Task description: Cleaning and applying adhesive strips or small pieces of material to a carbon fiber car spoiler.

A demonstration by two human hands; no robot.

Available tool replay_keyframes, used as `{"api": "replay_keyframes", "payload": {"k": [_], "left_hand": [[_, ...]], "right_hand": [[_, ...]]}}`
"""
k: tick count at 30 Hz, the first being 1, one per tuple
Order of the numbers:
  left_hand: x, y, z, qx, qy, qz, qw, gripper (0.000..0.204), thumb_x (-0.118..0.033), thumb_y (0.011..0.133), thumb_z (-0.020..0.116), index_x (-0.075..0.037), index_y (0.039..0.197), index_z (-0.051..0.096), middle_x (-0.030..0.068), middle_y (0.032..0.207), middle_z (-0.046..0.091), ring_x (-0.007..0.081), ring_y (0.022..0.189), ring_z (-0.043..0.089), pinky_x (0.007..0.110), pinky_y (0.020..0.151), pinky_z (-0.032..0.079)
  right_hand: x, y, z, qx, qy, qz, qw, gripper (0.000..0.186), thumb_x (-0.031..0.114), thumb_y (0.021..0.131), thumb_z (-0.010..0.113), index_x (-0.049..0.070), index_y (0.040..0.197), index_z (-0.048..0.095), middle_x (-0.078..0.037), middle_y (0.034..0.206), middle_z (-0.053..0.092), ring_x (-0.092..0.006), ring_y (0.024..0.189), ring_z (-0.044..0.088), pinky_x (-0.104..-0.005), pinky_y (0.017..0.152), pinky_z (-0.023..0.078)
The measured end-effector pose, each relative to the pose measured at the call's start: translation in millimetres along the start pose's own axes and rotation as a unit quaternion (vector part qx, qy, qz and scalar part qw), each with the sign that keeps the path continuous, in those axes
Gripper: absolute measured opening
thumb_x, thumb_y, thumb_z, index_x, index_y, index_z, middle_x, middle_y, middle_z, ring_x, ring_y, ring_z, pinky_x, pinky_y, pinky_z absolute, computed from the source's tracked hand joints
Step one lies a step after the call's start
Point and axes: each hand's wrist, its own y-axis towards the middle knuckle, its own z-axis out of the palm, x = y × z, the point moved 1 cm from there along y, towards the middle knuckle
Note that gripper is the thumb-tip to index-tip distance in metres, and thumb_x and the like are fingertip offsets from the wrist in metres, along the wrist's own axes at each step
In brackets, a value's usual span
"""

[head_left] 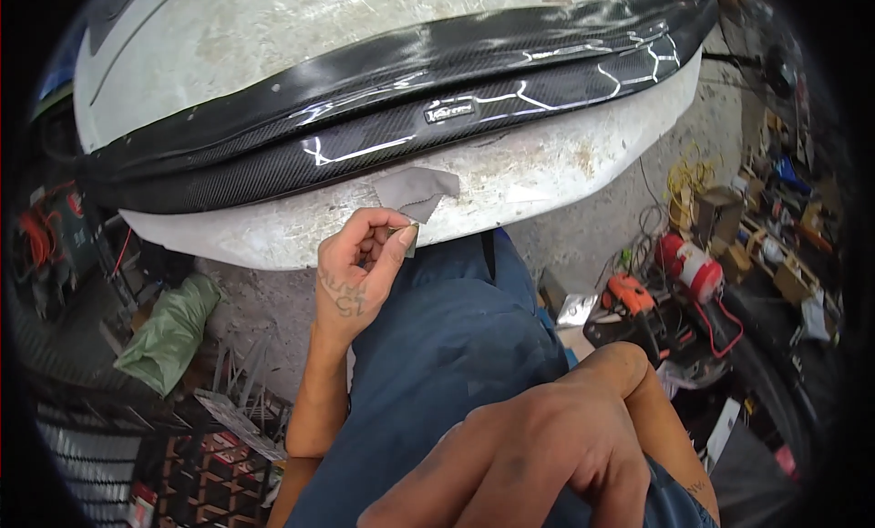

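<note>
My left hand (355,264) is closed in a pinch on a small grey-green piece (412,244), mostly covered by the fingers. It is over my lap, at the near edge of a white, scuffed work surface (510,168). Just beyond the fingertips lies a grey cloth (410,186) with zigzag edges. A long, glossy black carbon-fibre panel (383,145) with a small badge stretches across the surface behind the cloth. My right hand (538,441) is raised close to the camera, its fingers bent downward. The lower picture edge cuts off their tips, so their grip is hidden.
On the floor at right are an orange-and-black power tool (631,296), a red-and-white cylinder (690,266), a coiled yellow cord (693,173) and cluttered boxes. A green bag (170,335) and a metal rack (210,473) stand at left.
</note>
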Motion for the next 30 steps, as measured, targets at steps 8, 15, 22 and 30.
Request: {"api": "replay_keyframes", "payload": {"k": [8, 15, 22, 30], "left_hand": [[14, 22, -52, 0.109, 0.007, -0.018, 0.994, 0.011, -0.003, 0.095, 0.072, 0.002, 0.104, 0.068, -0.0036, 0.072, 0.058, 0.001, 0.06, 0.046, 0.02, 0.052, 0.032], [14, 33, -51, 0.156, -0.023, 0.023, 0.987, 0.013, -0.002, 0.092, 0.075, 0.0, 0.104, 0.069, 0.0004, 0.076, 0.065, 0.0019, 0.06, 0.051, 0.02, 0.051, 0.036], [24, 33, -50, 0.149, -0.134, -0.075, 0.977, 0.016, -0.003, 0.094, 0.073, -0.001, 0.108, 0.065, -0.0006, 0.08, 0.065, 0.0014, 0.061, 0.052, 0.019, 0.054, 0.037], [36, 31, -66, 0.29, -0.263, -0.199, 0.898, 0.019, 0.0, 0.091, 0.077, -0.001, 0.105, 0.064, 0.006, 0.096, 0.065, 0.0069, 0.083, 0.059, 0.021, 0.072, 0.045]], "right_hand": [[48, -13, -69, -0.137, -0.393, 0.154, 0.896, 0.03, 0.018, 0.088, 0.082, -0.003, 0.107, 0.073, -0.013, 0.103, 0.066, -0.0238, 0.085, 0.064, -0.0337, 0.075, 0.05], [8, -61, -128, -0.469, -0.481, 0.177, 0.719, 0.035, 0.001, 0.09, 0.078, -0.002, 0.123, 0.066, -0.004, 0.103, 0.066, -0.0049, 0.084, 0.058, -0.0217, 0.076, 0.051], [12, -72, -159, -0.464, -0.393, 0.172, 0.775, 0.016, 0.005, 0.095, 0.073, -0.001, 0.11, 0.071, -0.004, 0.104, 0.064, -0.0075, 0.083, 0.059, -0.0227, 0.073, 0.051], [18, -78, -168, -0.383, -0.315, 0.196, 0.846, 0.012, 0.004, 0.096, 0.072, 0.0, 0.107, 0.072, -0.004, 0.109, 0.061, -0.0079, 0.087, 0.059, -0.0218, 0.073, 0.05]]}}
